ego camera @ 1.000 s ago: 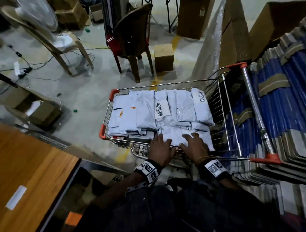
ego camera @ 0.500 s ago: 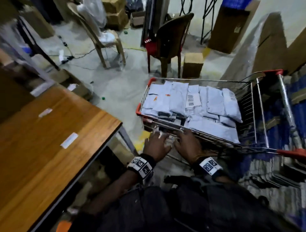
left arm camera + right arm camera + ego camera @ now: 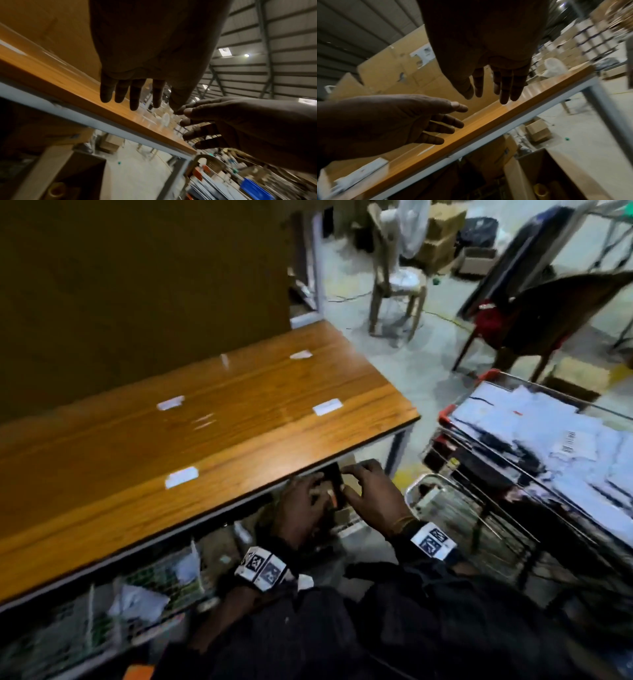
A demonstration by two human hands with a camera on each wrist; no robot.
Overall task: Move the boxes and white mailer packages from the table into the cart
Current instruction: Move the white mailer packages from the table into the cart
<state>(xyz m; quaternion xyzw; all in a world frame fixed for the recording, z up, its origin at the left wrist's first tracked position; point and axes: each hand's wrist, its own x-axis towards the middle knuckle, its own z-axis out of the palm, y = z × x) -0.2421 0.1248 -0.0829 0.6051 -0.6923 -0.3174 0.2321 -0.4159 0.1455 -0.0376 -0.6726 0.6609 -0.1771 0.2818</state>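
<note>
Both hands free: left hand (image 3: 137,75) and right hand (image 3: 489,75) spread open, grip empty, beside the counter (image 3: 171,446). Mailers (image 3: 555,446) fill the cart (image 3: 448,414). Counter looks cleared; next, check for leftovers.

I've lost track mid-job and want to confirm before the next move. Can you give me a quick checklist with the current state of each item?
1. Left hand free: ok, fingers straight, holding nothing.
2. Right hand free: ok, fingers straight, holding nothing.
3. Orange-brown wooden tabletop cleared of boxes and mailers: ok, only small white stickers show.
4. White mailer packages in the wire shopping cart: ok, piled inside.
5. Room left in the cart: cannot tell, blurred.
</note>
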